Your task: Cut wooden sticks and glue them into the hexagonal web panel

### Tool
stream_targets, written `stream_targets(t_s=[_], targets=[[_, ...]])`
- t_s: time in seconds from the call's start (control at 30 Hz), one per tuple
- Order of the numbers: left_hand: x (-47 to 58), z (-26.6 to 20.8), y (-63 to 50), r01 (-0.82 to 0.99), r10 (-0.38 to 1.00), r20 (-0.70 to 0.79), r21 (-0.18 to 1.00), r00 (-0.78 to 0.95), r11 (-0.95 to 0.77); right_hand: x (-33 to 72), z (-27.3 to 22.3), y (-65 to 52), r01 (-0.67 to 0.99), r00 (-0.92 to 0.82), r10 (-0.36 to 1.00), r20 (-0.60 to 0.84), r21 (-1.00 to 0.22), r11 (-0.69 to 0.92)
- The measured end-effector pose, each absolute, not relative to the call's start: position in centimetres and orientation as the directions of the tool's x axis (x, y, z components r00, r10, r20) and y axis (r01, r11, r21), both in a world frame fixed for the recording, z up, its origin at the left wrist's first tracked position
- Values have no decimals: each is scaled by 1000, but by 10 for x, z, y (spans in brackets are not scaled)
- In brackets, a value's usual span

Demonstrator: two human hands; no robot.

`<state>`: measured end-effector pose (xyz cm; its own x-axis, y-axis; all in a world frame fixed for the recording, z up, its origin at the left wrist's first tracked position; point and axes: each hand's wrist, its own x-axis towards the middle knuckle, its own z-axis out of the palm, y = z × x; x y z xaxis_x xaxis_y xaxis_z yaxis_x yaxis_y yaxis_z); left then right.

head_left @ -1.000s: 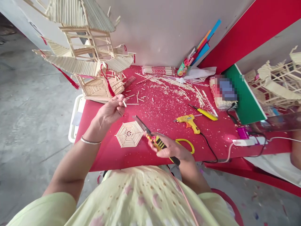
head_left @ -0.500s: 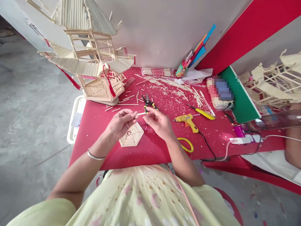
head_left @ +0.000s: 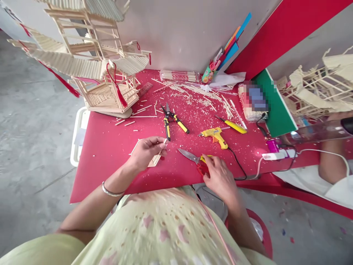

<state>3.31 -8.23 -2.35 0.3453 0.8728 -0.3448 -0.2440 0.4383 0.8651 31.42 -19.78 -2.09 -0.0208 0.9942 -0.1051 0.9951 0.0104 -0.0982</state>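
The right hand (head_left: pixel 220 178) has left the side of the left hand (head_left: pixel 150 151) and come across to the scissors (head_left: pixel 196 159), nearer the person than the glue gun (head_left: pixel 216 137). The short stick (head_left: pixel 165 141) stays where it was, pinched between the left thumb and fingers, off to the left of the glue gun and over the table (head_left: pixel 107 154). The right fingers are at the looped handle of the scissors, the blades pointing left; I can't tell from here whether they have closed on it.

Under the left hand, further left of the glue gun, lies a flat stick panel (head_left: pixel 154 160), mostly covered. The cutters (head_left: pixel 174 121) rest with handles spread, left of the glue gun and a little beyond it. A yellow knife (head_left: pixel 235 126) lies just to the glue gun's right, slightly further back. Beyond the glue gun, loose sticks (head_left: pixel 190 89) and crumbs litter the red surface, and further back a cup (head_left: pixel 208 76) holds pens and coloured strips. Well to the left stands a stick-built tower (head_left: pixel 107 97) with red tassels; to the right of the glue gun sit a power strip (head_left: pixel 277 155) and a green board (head_left: pixel 278 110).
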Motion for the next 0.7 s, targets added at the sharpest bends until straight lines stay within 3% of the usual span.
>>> stream_targets(t_s=[0.07, 0.17, 0.27, 0.37, 0.43, 0.57, 0.7], targets=[[35, -26, -84, -277, 873, -357, 848, 331, 452, 326, -30, -207, 999, -31, 989, -142, -34, 26], [36, -29, -85, -325, 889, -363, 835, 280, 444, 328, -37, -206, 995, -32, 987, -158, -99, 17], [35, -30, -86, -347, 925, -332, 858, 184, 377, 313, -37, -196, 938, -49, 993, -104, -347, 10], [32, -28, -87, -295, 955, -290, 909, 59, 294, 284, -31, -180, 753, -97, 995, -6, -655, 69], [32, -27, -88, -258, 966, -260, 933, 0, 251, 261, -25, -167, 641, -127, 990, 56, -757, 125], [32, -20, -90, -208, 986, -161, 967, -47, 148, 223, -16, -144, 711, -137, 981, 134, -676, 192], [33, -16, -89, -104, 993, -97, 991, -73, 90, 210, -16, -133, 814, -171, 982, 77, -551, 184]])
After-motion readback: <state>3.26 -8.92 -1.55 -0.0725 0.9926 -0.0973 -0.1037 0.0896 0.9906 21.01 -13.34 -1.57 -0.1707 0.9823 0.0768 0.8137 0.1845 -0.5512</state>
